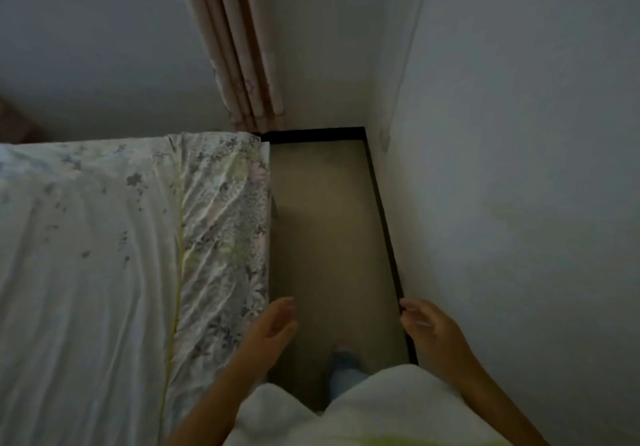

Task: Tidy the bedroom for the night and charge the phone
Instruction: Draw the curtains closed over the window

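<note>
A bed (104, 255) with a white sheet and a floral-patterned side fills the left half of the view. My left hand (273, 324) hovers open just off the bed's floral edge, holding nothing. Over by the white wall, my right hand (429, 331) is also open and empty, fingers loosely spread. No phone or charger is in sight. The room is dim and the picture is blurred.
A narrow strip of beige floor (322, 231) runs between the bed and the right wall (519, 203), edged by a dark skirting board (384, 224). Pale pink curtains (242, 64) hang in the far corner. One foot in a blue sock (343, 366) stands on the floor.
</note>
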